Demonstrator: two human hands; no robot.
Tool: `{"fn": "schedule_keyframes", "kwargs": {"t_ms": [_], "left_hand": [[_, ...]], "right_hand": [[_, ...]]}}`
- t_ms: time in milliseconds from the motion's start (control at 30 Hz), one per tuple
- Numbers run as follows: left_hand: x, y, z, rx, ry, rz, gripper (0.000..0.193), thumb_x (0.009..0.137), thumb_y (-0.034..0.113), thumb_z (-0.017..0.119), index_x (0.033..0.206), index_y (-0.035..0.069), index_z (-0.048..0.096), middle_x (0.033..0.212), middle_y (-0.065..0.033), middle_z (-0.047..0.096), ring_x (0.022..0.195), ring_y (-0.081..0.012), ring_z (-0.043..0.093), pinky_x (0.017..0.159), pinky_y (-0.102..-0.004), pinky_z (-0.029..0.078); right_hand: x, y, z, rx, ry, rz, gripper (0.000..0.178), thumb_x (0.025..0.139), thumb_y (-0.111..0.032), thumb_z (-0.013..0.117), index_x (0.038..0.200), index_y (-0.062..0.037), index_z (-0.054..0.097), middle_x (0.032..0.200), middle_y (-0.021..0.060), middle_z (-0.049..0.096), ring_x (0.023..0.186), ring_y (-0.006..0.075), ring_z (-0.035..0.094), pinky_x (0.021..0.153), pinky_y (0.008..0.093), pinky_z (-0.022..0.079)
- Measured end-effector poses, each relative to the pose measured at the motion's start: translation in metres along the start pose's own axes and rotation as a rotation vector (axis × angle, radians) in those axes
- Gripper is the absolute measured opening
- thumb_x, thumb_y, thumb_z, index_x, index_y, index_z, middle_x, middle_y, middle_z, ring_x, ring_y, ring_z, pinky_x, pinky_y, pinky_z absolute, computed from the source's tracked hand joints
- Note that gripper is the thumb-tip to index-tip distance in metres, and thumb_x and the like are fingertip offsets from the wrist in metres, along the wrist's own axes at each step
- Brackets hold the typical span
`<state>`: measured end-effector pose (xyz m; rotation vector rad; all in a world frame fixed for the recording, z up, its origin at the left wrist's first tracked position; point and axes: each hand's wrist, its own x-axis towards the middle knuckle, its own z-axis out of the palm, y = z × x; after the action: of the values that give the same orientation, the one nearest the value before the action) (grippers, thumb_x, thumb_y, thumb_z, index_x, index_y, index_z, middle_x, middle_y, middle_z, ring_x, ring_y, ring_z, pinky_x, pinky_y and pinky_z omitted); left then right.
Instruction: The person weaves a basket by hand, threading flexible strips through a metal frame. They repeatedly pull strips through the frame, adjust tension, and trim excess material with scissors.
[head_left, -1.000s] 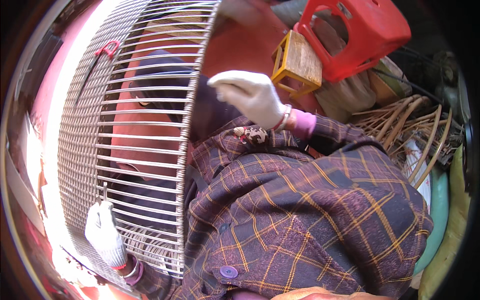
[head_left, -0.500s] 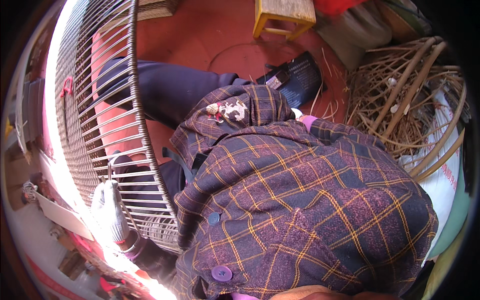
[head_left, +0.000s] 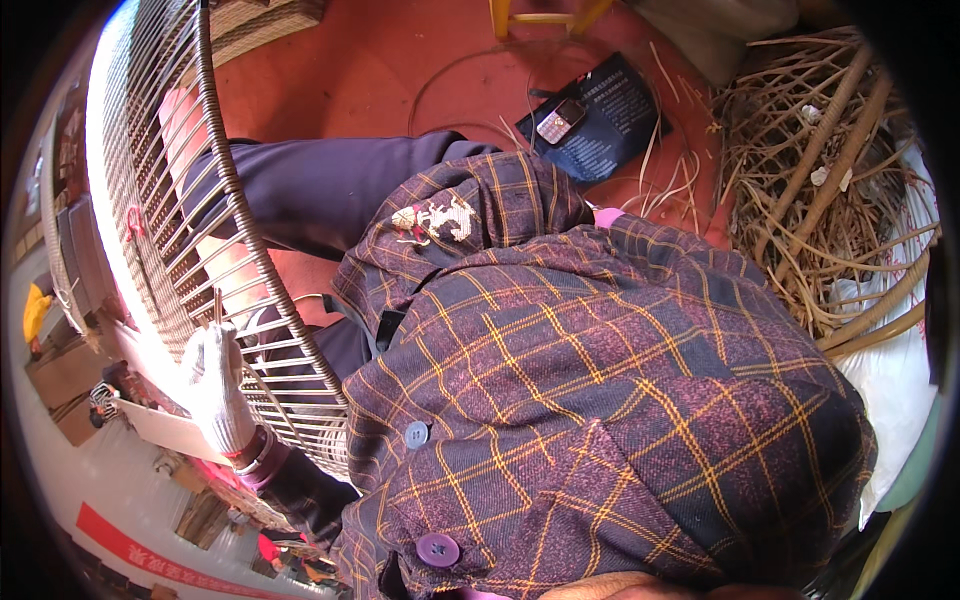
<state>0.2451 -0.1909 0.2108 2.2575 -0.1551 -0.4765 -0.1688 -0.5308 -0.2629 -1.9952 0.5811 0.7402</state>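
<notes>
Head view: my plaid jacket (head_left: 560,400) fills the middle, its dark cloth crossed by yellow lines. Beyond it spreads the red floor (head_left: 370,80). On my left stands the woven frame (head_left: 237,197), tightly woven on its outer side, with a row of thin rods running to a wrapped rim on the side toward me. My dark trouser leg (head_left: 330,190) shows past that rim and between the rods. A tangled heap of brown canes (head_left: 810,180) lies on my right, just beside a white sack (head_left: 900,420). Farther out on the floor is a dark blue packet (head_left: 620,130). My left hand (head_left: 215,395), in a white glove, is at the near end of the woven frame, fingers closed together around a thin strand. My right hand is hidden past its sleeve, so I cannot tell how its fingers stand; only the purple cuff (head_left: 608,216) shows. A small phone (head_left: 560,122) lies on the packet. Against the weave sits a red loop (head_left: 133,222). Smallest is the thin strand (head_left: 217,305), poking up from my fingertips.
</notes>
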Motion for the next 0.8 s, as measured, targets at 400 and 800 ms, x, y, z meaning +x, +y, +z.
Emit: {"fn": "schedule_keyframes", "kwargs": {"t_ms": [400, 800], "left_hand": [[-0.018, 0.037, 0.042, 0.193, -0.080, 0.156, 0.021, 0.106, 0.016, 0.065, 0.100, -0.002, 0.075, 0.075, 0.0002, 0.061, 0.064, -0.0064, 0.050, 0.058, -0.0237, 0.036], [-0.056, 0.009, 0.034, -0.292, -0.007, 0.070, 0.014, 0.100, 0.012, 0.072, 0.102, -0.002, 0.076, 0.087, -0.0020, 0.073, 0.074, -0.0059, 0.063, 0.066, -0.0241, 0.051]], "right_hand": [[0.063, -0.102, -0.101, -0.115, 0.633, -0.510, 0.026, 0.100, -0.030, 0.057, 0.104, -0.0093, 0.073, 0.095, 0.0156, 0.074, 0.090, 0.0350, 0.072, 0.082, 0.0430, 0.057], [-0.079, -0.475, -0.192, 0.595, -0.090, -0.715, 0.022, 0.103, -0.010, 0.066, 0.119, 0.0032, 0.075, 0.101, 0.0054, 0.074, 0.088, 0.0101, 0.067, 0.081, 0.0252, 0.056]]}}
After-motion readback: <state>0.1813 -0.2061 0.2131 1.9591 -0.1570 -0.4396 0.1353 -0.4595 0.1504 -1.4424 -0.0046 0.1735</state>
